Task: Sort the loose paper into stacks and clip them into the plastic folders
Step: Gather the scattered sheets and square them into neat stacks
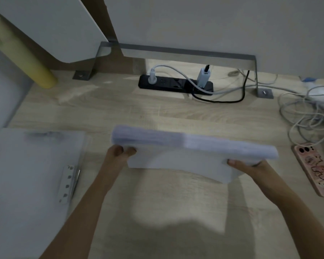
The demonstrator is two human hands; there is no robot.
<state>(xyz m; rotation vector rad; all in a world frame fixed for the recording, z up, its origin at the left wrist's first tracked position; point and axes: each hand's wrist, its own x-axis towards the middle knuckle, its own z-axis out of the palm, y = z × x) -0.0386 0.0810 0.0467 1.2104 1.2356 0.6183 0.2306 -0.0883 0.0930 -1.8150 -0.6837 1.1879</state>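
A thick stack of white paper [185, 146] is held above the middle of the wooden desk [120, 113], blurred by motion. My left hand [120, 153] grips its left end, and my right hand [249, 168] grips its right end with the thumb on top. At the left lies a clear plastic folder [26, 176] with paper in it. A white clip strip [65, 184] with several prongs lies along the folder's right edge.
A pink phone [316, 169] lies face down at the right edge. Tangled grey cables [305, 116] lie behind it. A black power strip [176, 84] with plugs sits at the back under a metal stand [176, 51]. A yellow tube [36, 70] leans at back left.
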